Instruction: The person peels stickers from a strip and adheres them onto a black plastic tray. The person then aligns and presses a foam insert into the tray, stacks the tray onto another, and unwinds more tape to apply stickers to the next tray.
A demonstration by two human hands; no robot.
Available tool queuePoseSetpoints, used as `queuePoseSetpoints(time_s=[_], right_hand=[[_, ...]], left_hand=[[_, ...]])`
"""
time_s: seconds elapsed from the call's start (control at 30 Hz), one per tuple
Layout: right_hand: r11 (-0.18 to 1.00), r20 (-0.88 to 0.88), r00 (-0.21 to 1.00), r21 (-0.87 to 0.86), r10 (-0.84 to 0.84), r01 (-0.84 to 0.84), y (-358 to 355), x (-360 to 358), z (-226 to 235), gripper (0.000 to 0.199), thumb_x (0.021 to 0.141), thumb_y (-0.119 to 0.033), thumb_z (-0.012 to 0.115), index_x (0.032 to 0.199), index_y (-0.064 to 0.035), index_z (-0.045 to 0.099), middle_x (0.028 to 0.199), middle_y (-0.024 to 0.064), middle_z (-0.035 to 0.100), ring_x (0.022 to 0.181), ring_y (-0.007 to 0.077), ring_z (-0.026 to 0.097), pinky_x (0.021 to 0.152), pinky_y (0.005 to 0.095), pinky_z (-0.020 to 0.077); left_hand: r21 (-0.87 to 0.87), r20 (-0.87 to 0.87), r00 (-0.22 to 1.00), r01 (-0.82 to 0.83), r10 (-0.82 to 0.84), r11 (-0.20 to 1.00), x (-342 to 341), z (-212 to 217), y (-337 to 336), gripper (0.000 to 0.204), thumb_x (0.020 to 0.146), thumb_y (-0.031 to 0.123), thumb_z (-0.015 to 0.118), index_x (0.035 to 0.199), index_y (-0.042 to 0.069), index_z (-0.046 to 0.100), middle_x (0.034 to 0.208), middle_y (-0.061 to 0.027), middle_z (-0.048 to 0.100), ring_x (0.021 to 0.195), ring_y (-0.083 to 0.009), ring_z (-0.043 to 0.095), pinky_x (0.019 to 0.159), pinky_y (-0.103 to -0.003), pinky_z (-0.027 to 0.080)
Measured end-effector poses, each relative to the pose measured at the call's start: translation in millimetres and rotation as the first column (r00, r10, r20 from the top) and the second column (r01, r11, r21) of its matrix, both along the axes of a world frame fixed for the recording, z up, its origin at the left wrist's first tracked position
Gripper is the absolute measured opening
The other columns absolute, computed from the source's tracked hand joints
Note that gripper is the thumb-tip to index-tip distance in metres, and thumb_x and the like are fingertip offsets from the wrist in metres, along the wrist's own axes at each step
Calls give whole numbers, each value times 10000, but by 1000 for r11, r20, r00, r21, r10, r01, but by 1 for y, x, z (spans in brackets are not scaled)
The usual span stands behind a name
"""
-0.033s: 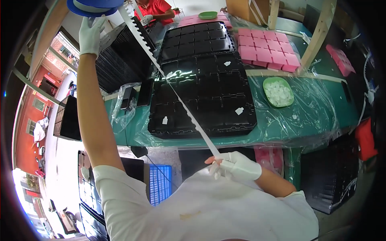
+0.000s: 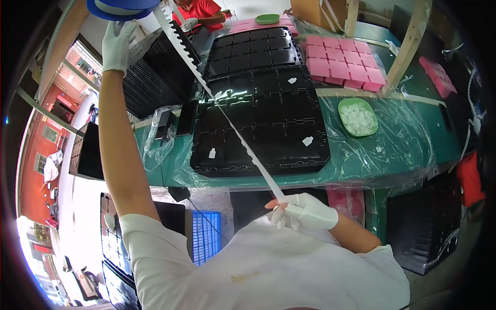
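A long white strip (image 2: 190, 65) with a notched edge stretches diagonally from the blue reel (image 2: 121, 11) at the upper left down to my chest. My right hand (image 2: 305, 211), in a white fingerless-tipped glove, pinches its near end. My left hand (image 2: 115, 47), also gloved, is raised just below the reel, fingers stretched apart; whether they touch its rim I cannot tell. Beneath the strip lies a black compartmented tray (image 2: 261, 111). Small white bottle-shaped pieces (image 2: 308, 141) lie on it.
A green bowl (image 2: 358, 118) of white pieces stands on the plastic-covered green table (image 2: 392, 160). Pink block trays (image 2: 343, 59) and another black tray (image 2: 253, 50) lie behind. Black stacked trays (image 2: 155, 72) stand left. A co-worker in red (image 2: 204, 13) sits across. A blue crate (image 2: 205, 235) is below.
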State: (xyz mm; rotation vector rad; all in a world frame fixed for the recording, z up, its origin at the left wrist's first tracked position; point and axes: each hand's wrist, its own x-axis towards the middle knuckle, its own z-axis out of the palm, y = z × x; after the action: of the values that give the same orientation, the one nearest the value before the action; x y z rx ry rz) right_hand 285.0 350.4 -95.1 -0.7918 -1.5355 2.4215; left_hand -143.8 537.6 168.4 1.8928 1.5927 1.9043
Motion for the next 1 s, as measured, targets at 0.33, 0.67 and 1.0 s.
queuePoseSetpoints(time_s=[0.33,0.67,1.0], right_hand=[[994,-134,986,-62,-95,87,-28,-12,-15,398,1054,-270,443,1298,20,564,977,65,707,841,111,670,617,218,473],[942,52,997,329,57,-71,-26,-17,-38,371,1030,-281,527,1267,-8,609,861,88,712,789,161,690,732,319,536],[40,560,821,823,112,-567,43,2,80,431,930,-402,568,1151,-42,655,939,161,707,846,346,681,747,443,549]], left_hand=[[-391,19,927,351,-374,851,-10,-82,-22,381,957,295,651,1214,19,595,1160,-70,674,1045,-150,653,805,-252,515],[-130,600,790,249,-124,960,56,-149,-26,217,975,124,621,1090,-52,674,929,-127,720,762,-191,692,702,-293,574],[55,894,309,644,-325,763,-1,-189,-26,117,1011,202,545,960,104,583,652,45,490,529,-95,460,528,-263,411]])
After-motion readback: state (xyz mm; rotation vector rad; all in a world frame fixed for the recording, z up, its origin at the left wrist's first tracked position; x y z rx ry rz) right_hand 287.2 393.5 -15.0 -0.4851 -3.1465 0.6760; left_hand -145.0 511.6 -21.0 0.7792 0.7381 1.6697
